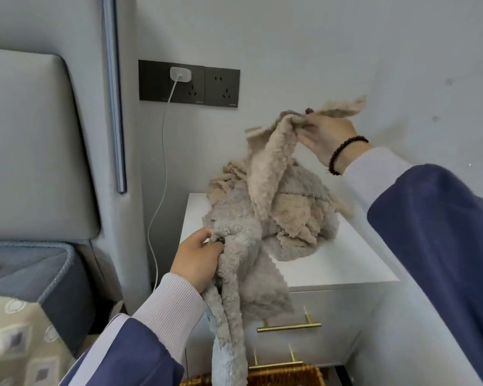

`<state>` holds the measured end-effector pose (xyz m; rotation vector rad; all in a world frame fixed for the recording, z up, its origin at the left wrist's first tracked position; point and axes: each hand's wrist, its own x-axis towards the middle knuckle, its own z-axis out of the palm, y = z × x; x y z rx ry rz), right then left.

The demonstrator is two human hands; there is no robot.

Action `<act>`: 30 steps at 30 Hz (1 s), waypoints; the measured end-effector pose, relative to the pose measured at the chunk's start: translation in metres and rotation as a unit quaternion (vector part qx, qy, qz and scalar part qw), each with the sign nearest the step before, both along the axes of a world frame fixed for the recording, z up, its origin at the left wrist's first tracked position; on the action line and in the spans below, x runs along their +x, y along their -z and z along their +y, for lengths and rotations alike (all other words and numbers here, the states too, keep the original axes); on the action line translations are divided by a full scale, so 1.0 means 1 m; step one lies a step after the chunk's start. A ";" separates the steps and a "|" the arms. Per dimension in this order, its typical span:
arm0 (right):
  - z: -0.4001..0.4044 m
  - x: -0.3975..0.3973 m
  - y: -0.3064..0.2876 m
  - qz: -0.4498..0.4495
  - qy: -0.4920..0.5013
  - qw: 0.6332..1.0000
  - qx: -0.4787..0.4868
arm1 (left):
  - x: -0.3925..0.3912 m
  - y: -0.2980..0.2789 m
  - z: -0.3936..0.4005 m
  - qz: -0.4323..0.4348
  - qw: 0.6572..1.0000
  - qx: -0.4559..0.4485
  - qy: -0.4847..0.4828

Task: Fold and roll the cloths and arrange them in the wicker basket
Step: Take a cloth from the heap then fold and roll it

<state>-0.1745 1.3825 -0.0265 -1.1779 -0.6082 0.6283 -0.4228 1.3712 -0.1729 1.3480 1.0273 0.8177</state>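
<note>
Cloth pile: a heap of fluffy beige and grey fleece cloths (pixel 273 215) lay crumpled on the white tabletop (pixel 346 263) of a bedside cabinet with brass drawer handles (pixel 289 327).
Raised cloth: one beige fleece cloth (pixel 271 160) was lifted by an edge above the heap, its lower end trailing into the heap.
Hanging cloth: a grey fleece cloth (pixel 234 296) draped off the front edge of the tabletop and hung down towards the basket.
Right hand: the right hand (pixel 326 135), beaded bracelet at the wrist, pinched the top edge of the beige cloth between thumb and fingers.
Left hand: the left hand (pixel 198 260) had its fingers curled round a bunched fold of the grey cloth at the tabletop's front edge.
Basket: a woven golden wicker basket (pixel 287 376) stood on the floor below the cabinet, only its rim in view; contents could not be told.
Handling: the cloths looked light, soft and limp, with no stiffness, likely clinging to one another.
Hold: best taken at two corners of one edge and shaken flat.
</note>
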 end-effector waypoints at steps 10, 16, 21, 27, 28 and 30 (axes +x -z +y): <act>-0.088 -0.051 0.096 -0.273 -0.260 0.895 -0.238 | 0.020 -0.007 -0.020 -0.092 0.977 -0.004 0.190; -0.137 -0.042 0.145 -0.083 -0.298 0.927 -0.215 | 0.027 -0.006 -0.028 -0.043 0.974 0.022 0.220; -0.146 -0.019 0.137 -0.308 -0.143 0.898 -0.280 | 0.016 -0.002 -0.023 0.155 0.951 0.158 0.215; -0.150 -0.009 0.136 -0.442 -0.052 0.849 -0.285 | -0.001 0.010 -0.009 0.340 0.878 0.315 0.122; -0.147 -0.009 0.139 -0.469 -0.040 0.833 -0.291 | -0.003 0.011 -0.007 0.345 0.875 0.326 0.099; -0.139 -0.008 0.145 -0.495 -0.008 0.814 -0.304 | -0.005 0.013 -0.003 0.340 0.878 0.332 0.057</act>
